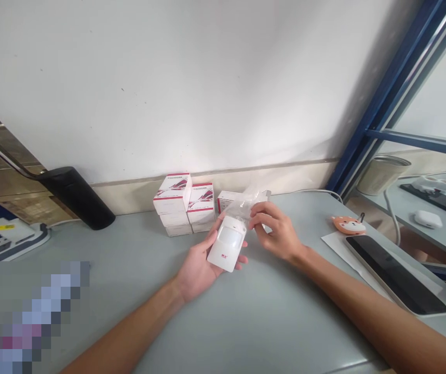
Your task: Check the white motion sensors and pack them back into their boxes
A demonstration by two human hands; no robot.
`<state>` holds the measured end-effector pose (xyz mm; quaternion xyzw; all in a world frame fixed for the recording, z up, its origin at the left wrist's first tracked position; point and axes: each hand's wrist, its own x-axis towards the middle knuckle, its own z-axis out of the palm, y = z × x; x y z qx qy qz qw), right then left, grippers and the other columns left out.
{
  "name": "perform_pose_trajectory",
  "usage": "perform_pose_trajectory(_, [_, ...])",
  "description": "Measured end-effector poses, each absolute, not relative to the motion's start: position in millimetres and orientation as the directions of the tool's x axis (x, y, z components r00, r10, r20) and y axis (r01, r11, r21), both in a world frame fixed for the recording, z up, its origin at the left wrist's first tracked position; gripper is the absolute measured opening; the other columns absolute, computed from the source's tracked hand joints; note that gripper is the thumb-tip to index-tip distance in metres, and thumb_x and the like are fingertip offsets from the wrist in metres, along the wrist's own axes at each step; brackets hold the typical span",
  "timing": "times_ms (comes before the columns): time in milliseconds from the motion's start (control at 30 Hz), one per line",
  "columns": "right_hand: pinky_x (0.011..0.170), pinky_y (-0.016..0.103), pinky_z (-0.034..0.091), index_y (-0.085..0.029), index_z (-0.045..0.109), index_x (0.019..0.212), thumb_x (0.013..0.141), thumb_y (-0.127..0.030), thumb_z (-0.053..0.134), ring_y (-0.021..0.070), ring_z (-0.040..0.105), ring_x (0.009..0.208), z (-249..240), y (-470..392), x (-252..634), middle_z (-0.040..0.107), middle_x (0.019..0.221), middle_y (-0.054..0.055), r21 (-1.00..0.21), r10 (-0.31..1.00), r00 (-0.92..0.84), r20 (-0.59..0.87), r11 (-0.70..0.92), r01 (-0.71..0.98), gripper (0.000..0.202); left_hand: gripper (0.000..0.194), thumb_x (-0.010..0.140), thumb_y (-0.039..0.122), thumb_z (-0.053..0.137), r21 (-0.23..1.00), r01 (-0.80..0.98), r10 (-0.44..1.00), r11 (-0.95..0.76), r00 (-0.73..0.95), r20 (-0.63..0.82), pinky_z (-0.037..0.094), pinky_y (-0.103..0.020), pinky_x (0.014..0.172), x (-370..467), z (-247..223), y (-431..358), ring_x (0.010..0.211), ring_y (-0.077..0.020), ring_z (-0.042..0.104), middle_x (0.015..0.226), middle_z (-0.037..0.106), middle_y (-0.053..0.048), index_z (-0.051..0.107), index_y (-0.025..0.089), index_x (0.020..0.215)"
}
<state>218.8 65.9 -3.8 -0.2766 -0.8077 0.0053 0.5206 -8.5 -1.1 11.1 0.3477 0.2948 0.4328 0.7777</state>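
1. One white device is under inspection, held above the grey tabletop in front of the stacked boxes. Its face, with a curved, paler window, is turned up toward me.
2. Long axis: slanted, running from the near left to the far right. The windowed end points away from me, toward the wall; the plain end, bearing a small red mark, points back toward me and slightly left.
3. My left hand grips the device from beneath, palm up, thumb along the left edge, fingertips showing beyond the right edge.
4. My right hand is bent at the far end of the device, thumb and forefinger pinched on a clear plastic bag.
5. The bag lies crumpled about the windowed end. I cannot tell how much of the device, if any, sits inside it.
6. Containers: white boxes with red trim stand against the wall in two adjoining stacks, the left stack taller than the right stack. Their visible tops are closed; contents cannot be seen.
7. Another box stands just right of these, partly hidden behind the bag; its contents cannot be determined.
8. A round tin shows beyond the blue frame; its interior is not visible to me.
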Motion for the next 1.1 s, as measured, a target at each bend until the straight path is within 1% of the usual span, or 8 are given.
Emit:
perform_pose_trajectory(233, [0.082, 0.037, 0.058, -0.024, 0.067, 0.083, 0.087, -0.001, 0.051, 0.0215, 0.069, 0.099, -4, 69, 221, 0.067, 0.103, 0.007, -0.347, 0.515, -0.301, 0.802, 0.813, 0.467, 0.028, 0.075, 0.107, 0.05, 0.051, 0.819, -0.428, 0.874, 0.381, 0.457, -0.168, 0.047, -0.059, 0.106, -9, 9, -2, 0.109, -0.0364, 0.077, 0.131, 0.074, -0.015, 0.013, 0.04, 0.17])
perform_pose_trajectory(333, [0.083, 0.037, 0.057, -0.024, 0.067, 0.087, 0.088, -0.002, 0.051, 0.0225, 0.068, 0.1, -1, 67, 222, 0.068, 0.104, 0.007, -0.356, 0.525, -0.315, 0.79, 0.812, 0.462, 0.027, 0.073, 0.106, 0.052, 0.053, 0.812, -0.445, 0.879, 0.378, 0.448, -0.164, 0.044, -0.062, 0.112, -8, 8, -2, 0.116, -0.0372, 0.075, 0.142, 0.07, -0.014, 0.017, 0.043, 0.169])
perform_pose_trajectory(467, [0.083, 0.038, 0.056, -0.025, 0.066, 0.108, 0.094, -0.009, 0.052, 0.0232, 0.067, 0.099, 7, 60, 222, 0.071, 0.107, 0.007, -0.421, 0.594, -0.353, 0.723, 0.784, 0.457, 0.025, 0.069, 0.106, 0.052, 0.055, 0.804, -0.464, 0.886, 0.371, 0.435, -0.157, 0.048, -0.057, 0.109, -8, 7, -1, 0.123, -0.0361, 0.072, 0.155, 0.061, -0.009, 0.022, 0.049, 0.167])
perform_pose_trajectory(600, [0.086, 0.04, 0.057, -0.026, 0.064, 0.128, 0.104, -0.025, 0.053, 0.0241, 0.067, 0.103, 11, 55, 219, 0.069, 0.113, 0.009, -0.406, 0.612, -0.411, 0.676, 0.774, 0.485, 0.026, 0.069, 0.105, 0.051, 0.057, 0.823, -0.432, 0.892, 0.368, 0.413, -0.182, 0.054, -0.046, 0.096, -8, 8, -1, 0.114, -0.0335, 0.076, 0.149, 0.065, -0.011, 0.027, 0.043, 0.167])
perform_pose_trajectory(767, [0.085, 0.041, 0.057, -0.027, 0.072, 0.117, 0.104, -0.031, 0.058, 0.0249, 0.064, 0.109, 9, 56, 216, 0.065, 0.12, 0.01, -0.348, 0.588, -0.41, 0.697, 0.778, 0.524, 0.02, 0.067, 0.104, 0.051, 0.061, 0.844, -0.404, 0.907, 0.353, 0.371, -0.201, 0.057, -0.042, 0.09, -7, 11, -1, 0.106, -0.0311, 0.078, 0.146, 0.066, -0.01, 0.034, 0.041, 0.165])
perform_pose_trajectory(967, [0.084, 0.041, 0.053, -0.028, 0.076, 0.108, 0.103, -0.029, 0.062, 0.0251, 0.059, 0.106, 11, 57, 216, 0.063, 0.118, 0.01, -0.287, 0.537, -0.377, 0.755, 0.787, 0.546, 0.015, 0.068, 0.101, 0.05, 0.067, 0.858, -0.416, 0.941, 0.3, 0.276, -0.195, 0.058, -0.043, 0.092, -3, 12, -4, 0.11, -0.0301, 0.077, 0.157, 0.059, -0.008, 0.039, 0.043, 0.163])
perform_pose_trajectory(1033, [0.082, 0.04, 0.052, -0.028, 0.077, 0.107, 0.103, -0.03, 0.062, 0.0241, 0.057, 0.099, 11, 57, 215, 0.063, 0.109, 0.009, -0.31, 0.55, -0.351, 0.758, 0.777, 0.548, 0.016, 0.067, 0.1, 0.05, 0.068, 0.863, -0.412, 0.946, 0.293, 0.254, -0.2, 0.058, -0.044, 0.095, -2, 12, -5, 0.114, -0.0301, 0.075, 0.159, 0.057, -0.007, 0.042, 0.044, 0.161])
perform_pose_trajectory(1100, [0.08, 0.039, 0.051, -0.026, 0.075, 0.104, 0.104, -0.032, 0.059, 0.0221, 0.056, 0.092, 8, 56, 213, 0.061, 0.099, 0.007, -0.407, 0.601, -0.332, 0.727, 0.767, 0.496, 0.017, 0.065, 0.099, 0.051, 0.069, 0.868, -0.406, 0.95, 0.287, 0.236, -0.204, 0.056, -0.044, 0.098, -2, 12, -6, 0.116, -0.0297, 0.074, 0.159, 0.057, -0.006, 0.045, 0.044, 0.159])
